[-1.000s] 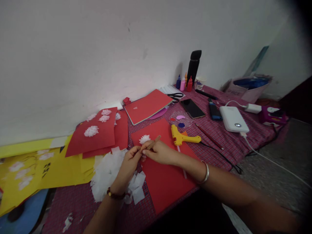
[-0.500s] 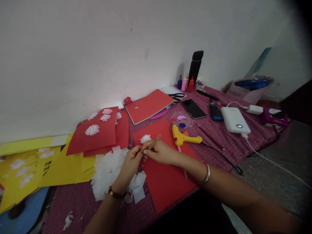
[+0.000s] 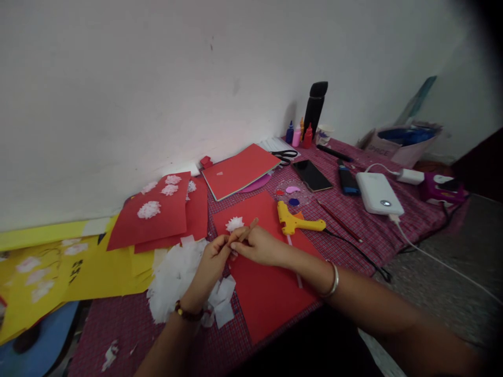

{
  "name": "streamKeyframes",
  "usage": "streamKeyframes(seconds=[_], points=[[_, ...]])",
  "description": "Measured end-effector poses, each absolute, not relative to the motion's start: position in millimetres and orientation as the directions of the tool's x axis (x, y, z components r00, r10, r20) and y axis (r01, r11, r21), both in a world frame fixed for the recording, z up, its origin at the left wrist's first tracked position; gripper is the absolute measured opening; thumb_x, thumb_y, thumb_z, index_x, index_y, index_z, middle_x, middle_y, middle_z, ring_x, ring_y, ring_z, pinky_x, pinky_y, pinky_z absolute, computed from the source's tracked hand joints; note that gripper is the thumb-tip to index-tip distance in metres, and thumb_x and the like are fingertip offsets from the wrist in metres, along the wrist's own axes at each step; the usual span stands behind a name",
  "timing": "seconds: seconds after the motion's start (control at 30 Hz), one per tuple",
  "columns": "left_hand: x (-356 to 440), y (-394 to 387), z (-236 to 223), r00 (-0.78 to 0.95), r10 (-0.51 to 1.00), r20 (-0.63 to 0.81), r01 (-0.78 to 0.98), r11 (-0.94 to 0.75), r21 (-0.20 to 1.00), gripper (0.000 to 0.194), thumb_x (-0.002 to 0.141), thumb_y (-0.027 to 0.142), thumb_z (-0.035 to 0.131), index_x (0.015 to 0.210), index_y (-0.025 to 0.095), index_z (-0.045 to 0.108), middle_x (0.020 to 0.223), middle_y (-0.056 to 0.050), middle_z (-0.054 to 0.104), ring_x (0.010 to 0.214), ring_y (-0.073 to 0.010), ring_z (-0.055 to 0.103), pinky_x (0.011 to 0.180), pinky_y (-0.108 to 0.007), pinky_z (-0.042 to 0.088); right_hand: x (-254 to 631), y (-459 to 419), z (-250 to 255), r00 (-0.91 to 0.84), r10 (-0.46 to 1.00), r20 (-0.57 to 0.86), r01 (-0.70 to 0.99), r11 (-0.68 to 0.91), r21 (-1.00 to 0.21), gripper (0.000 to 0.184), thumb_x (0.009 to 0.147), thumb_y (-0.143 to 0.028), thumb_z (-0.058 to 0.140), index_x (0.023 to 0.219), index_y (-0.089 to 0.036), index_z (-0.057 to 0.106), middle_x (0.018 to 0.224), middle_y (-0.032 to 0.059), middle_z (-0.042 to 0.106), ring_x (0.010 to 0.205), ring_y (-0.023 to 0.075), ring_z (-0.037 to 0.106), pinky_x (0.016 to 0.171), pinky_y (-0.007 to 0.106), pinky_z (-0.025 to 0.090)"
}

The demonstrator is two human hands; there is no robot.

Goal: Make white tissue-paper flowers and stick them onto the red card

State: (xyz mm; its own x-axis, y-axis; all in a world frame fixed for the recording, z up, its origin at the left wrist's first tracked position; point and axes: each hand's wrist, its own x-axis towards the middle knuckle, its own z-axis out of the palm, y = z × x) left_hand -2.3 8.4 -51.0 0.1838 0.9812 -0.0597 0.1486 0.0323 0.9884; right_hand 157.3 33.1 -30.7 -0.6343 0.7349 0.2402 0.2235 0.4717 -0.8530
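My right hand (image 3: 259, 246) grips a thin light-brown stick (image 3: 254, 222) that pokes up past its fingers. My left hand (image 3: 212, 256) is pinched closed, its fingertips meeting those of the right. A small pale bit shows under the joined fingers, too small to name. Both hands are over the left side of a red sheet (image 3: 271, 298). Just beyond them a white paper flower (image 3: 234, 224) sits on that sheet. Beside my left wrist lies a heap of white tissue paper squares (image 3: 168, 283). A yellow glue gun (image 3: 301, 222) rests to the right of the hands.
Red sheets with white flowers (image 3: 157, 225) lie at the left, above yellow sheets (image 3: 106, 272). At the back are a red paper stack (image 3: 239, 170), scissors (image 3: 285, 154), paint bottles (image 3: 296, 137) and a black bottle (image 3: 315, 107). A phone (image 3: 312, 175) and power bank (image 3: 379, 193) lie right.
The stick in my right hand has tilted very slightly. Both hands stay in the same place, fingertips together, and everything else is unmoved.
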Motion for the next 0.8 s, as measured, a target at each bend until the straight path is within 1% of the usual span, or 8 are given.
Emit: streamKeyframes(seconds=[0.4, 0.57, 0.67, 0.8], points=[[-1.0, 9.0, -49.8, 0.176, 0.983, -0.045, 0.162, 0.016, 0.987, 0.011, 0.078, 0.021, 0.051, 0.069, 0.016, 0.054, 0.06, 0.003, 0.051, 0.056, -0.0095, 0.046, 0.055, -0.021, 0.037, 156.1, 32.8, -32.7, -0.621, 0.742, 0.251, 0.222, 0.474, -0.852, 0.012, 0.083, -0.014, 0.045, 0.082, -0.016, 0.057, 0.076, 0.0018, 0.064, 0.069, 0.0111, 0.058, 0.067, 0.023, 0.043], [-1.6, 8.9, -50.6, 0.182, 0.982, -0.051, 0.148, 0.024, 0.989, 0.01, 0.079, 0.021, 0.052, 0.071, 0.015, 0.055, 0.06, 0.003, 0.052, 0.056, -0.0092, 0.047, 0.054, -0.02, 0.037, 156.1, 32.8, -33.5, -0.628, 0.74, 0.239, 0.213, 0.459, -0.863, 0.013, 0.083, -0.014, 0.045, 0.081, -0.016, 0.057, 0.075, 0.0015, 0.064, 0.069, 0.0111, 0.059, 0.068, 0.023, 0.043], [-3.5, 9.4, -52.2, 0.185, 0.98, -0.076, 0.067, 0.065, 0.996, 0.008, 0.078, 0.02, 0.053, 0.072, 0.016, 0.057, 0.061, 0.003, 0.053, 0.056, -0.0083, 0.047, 0.054, -0.019, 0.036, 155.6, 32.6, -34.5, -0.623, 0.742, 0.247, 0.18, 0.444, -0.878, 0.012, 0.083, -0.015, 0.046, 0.081, -0.016, 0.057, 0.074, 0.0009, 0.063, 0.069, 0.0114, 0.059, 0.067, 0.023, 0.044], [-6.4, 10.0, -52.4, 0.181, 0.973, -0.14, -0.135, 0.166, 0.977, 0.005, 0.077, 0.021, 0.058, 0.078, 0.017, 0.06, 0.065, 0.003, 0.054, 0.057, -0.0073, 0.048, 0.055, -0.019, 0.038, 153.3, 32.4, -34.1, -0.584, 0.767, 0.266, 0.032, 0.348, -0.937, 0.012, 0.082, -0.014, 0.046, 0.081, -0.016, 0.057, 0.072, 0.0002, 0.06, 0.068, 0.0112, 0.058, 0.064, 0.023, 0.044]])
